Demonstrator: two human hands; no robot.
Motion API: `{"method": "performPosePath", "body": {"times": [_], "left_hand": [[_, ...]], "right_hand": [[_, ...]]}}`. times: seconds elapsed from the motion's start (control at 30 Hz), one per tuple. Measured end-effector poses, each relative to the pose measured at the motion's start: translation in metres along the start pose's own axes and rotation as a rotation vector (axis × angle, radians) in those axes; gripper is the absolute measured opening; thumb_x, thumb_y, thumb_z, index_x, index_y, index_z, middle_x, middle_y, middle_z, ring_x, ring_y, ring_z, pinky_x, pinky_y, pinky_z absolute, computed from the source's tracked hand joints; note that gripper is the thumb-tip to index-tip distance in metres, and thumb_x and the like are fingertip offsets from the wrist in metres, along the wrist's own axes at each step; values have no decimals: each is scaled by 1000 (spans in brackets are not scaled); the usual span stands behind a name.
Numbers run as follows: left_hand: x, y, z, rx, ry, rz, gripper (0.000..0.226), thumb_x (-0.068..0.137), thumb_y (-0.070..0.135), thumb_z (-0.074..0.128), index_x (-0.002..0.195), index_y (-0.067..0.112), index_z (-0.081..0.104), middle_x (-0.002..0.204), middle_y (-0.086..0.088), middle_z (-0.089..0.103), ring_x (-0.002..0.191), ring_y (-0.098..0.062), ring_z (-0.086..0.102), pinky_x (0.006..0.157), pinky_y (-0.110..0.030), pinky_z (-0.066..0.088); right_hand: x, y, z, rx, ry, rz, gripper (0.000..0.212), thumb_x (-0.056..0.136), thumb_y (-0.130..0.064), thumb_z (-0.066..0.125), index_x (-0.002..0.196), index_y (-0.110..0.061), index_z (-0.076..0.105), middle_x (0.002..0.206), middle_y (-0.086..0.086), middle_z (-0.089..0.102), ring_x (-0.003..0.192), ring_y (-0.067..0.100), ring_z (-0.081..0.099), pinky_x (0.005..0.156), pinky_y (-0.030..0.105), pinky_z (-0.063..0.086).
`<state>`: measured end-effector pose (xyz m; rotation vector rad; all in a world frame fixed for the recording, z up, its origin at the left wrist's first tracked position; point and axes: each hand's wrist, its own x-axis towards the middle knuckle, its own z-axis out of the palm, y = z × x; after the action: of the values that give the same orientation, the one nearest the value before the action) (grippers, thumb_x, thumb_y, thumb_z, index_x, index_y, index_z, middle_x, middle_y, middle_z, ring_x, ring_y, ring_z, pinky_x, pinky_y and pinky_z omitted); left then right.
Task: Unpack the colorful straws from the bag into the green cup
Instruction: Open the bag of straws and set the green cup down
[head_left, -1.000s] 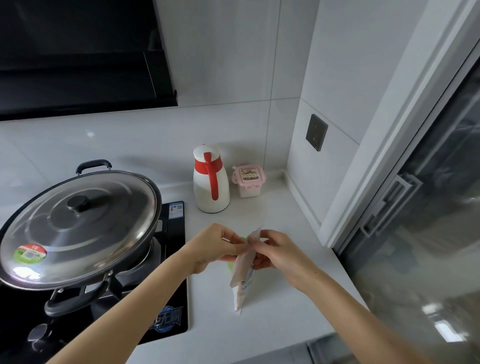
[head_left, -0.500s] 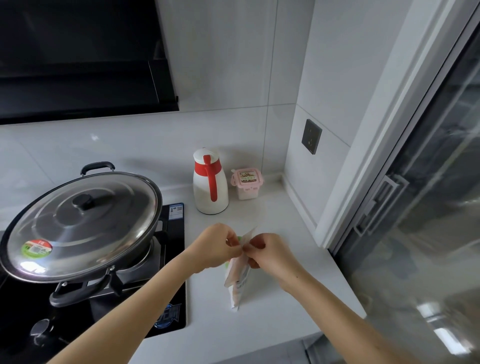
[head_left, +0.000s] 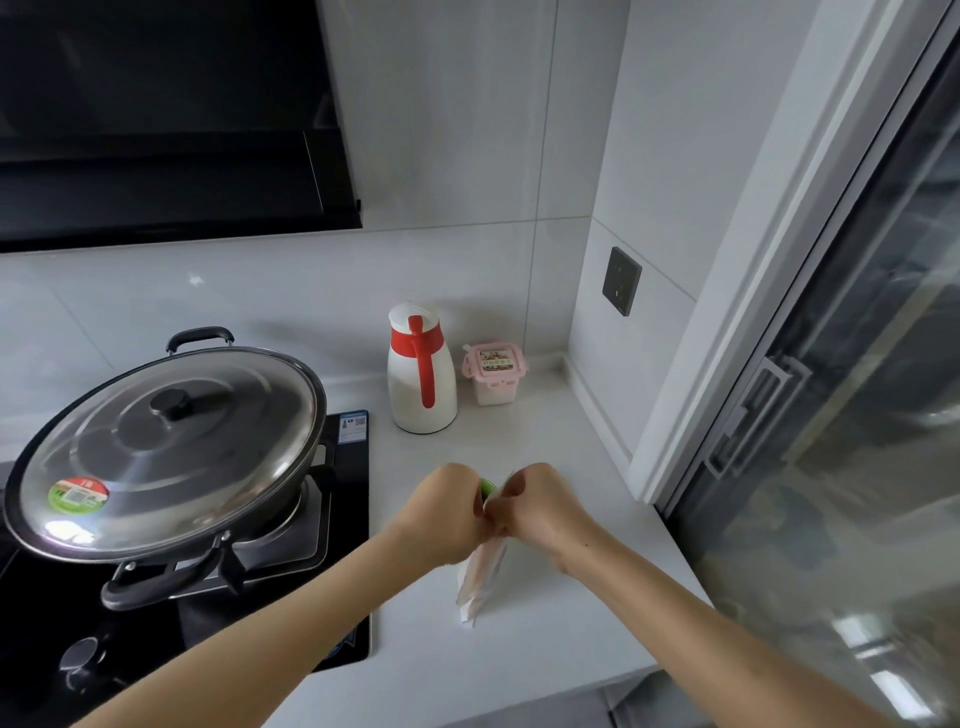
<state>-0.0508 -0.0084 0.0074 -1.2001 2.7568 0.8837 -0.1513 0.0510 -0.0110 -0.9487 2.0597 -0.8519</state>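
Both my hands meet above the white counter and pinch the top edge of a slim, pale plastic bag of straws (head_left: 480, 579). The bag hangs down from my fingers, its lower end near the countertop. My left hand (head_left: 441, 512) grips the bag's top from the left, my right hand (head_left: 537, 506) from the right, knuckles nearly touching. Only a sliver of the green cup (head_left: 487, 487) shows between and behind my hands; the rest is hidden. The straws inside the bag are hard to make out.
A lidded steel wok (head_left: 166, 447) sits on the black gas hob (head_left: 343, 571) at left. A white and red jug (head_left: 422, 371) and a pink-lidded container (head_left: 495, 375) stand by the back wall. A glass sliding door (head_left: 841, 415) bounds the counter's right side.
My hands have drawn closer together at the bag's top, and the bag hangs a little lower and more hidden behind them. The view has shifted slightly.
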Motion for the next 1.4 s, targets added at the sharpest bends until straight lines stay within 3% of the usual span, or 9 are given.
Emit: {"method": "performPosePath", "body": {"times": [0.27, 0.37, 0.43, 0.53, 0.7, 0.93, 1.17, 1.27, 1.4], "left_hand": [[-5, -31, -30, 26, 95, -53, 25, 81, 15, 64, 58, 10, 55, 58, -3, 60, 49, -13, 53, 46, -16, 38], [-3, -31, -33, 49, 72, 41, 17, 81, 27, 65, 78, 10, 66, 85, -5, 70, 78, -21, 67, 68, -28, 55], [-2, -32, -33, -34, 40, 91, 27, 82, 37, 66, 99, 16, 63, 107, 1, 65, 100, -14, 62, 90, -33, 52], [-8, -28, -27, -351, -155, 159, 71, 75, 48, 67, 135, 29, 34, 140, 10, 41, 129, -7, 35, 110, -32, 31], [-12, -21, -6, -498, -285, 290, 119, 71, 25, 79, 139, 43, -17, 144, 18, 11, 128, -4, 21, 88, 1, 32], [-14, -22, 1, -702, -226, 363, 135, 57, 31, 83, 137, 45, -25, 146, 14, 20, 132, -6, 35, 108, -30, 37], [-15, -26, -1, -737, 65, 281, 83, 59, 23, 84, 123, 47, 37, 117, 7, 60, 110, -13, 58, 95, -44, 51], [-16, -32, -6, -636, 214, 223, 70, 57, 29, 84, 114, 42, 46, 107, 13, 63, 102, -10, 61, 90, -41, 54], [-16, -32, -13, -243, 413, 272, 76, 55, 37, 79, 123, 29, 45, 107, 13, 60, 99, -17, 59, 79, -29, 47]], "right_hand": [[-3, 9, -21, -230, 88, -88, 35, 68, -8, 57, 50, -14, 28, 56, 4, 32, 56, 18, 32, 51, 27, 22], [0, 4, -28, -189, 44, -75, 20, 70, -11, 58, 57, -10, 43, 70, 23, 62, 54, 20, 54, 49, 31, 48], [-1, -1, -35, -122, -10, -76, 10, 71, -9, 59, 64, -7, 53, 92, 29, 68, 68, 27, 71, 62, 42, 61], [-3, -8, -49, -84, -56, -103, 14, 76, -4, 59, 64, -5, 52, 83, 27, 66, 76, 30, 71, 63, 38, 62], [-7, -24, -60, -100, -81, -148, 31, 76, 2, 56, 51, -9, 39, 60, 9, 50, 64, 24, 65, 64, 36, 59], [-8, -44, -76, 2, -117, -182, 29, 76, 5, 54, 51, -6, 43, 62, 13, 53, 62, 24, 65, 62, 32, 58], [-7, -49, -75, 165, -162, -235, 30, 80, 7, 51, 53, -6, 46, 53, 4, 54, 57, 19, 61, 61, 33, 59], [-9, -44, -69, 120, 8, -298, 12, 81, 2, 55, 70, -2, 55, 78, 15, 67, 66, 19, 66, 63, 32, 59], [-15, -29, -50, 181, 269, -483, 9, 87, -15, 61, 78, -15, 64, 75, -11, 68, 74, 13, 65, 74, 39, 57]]}}
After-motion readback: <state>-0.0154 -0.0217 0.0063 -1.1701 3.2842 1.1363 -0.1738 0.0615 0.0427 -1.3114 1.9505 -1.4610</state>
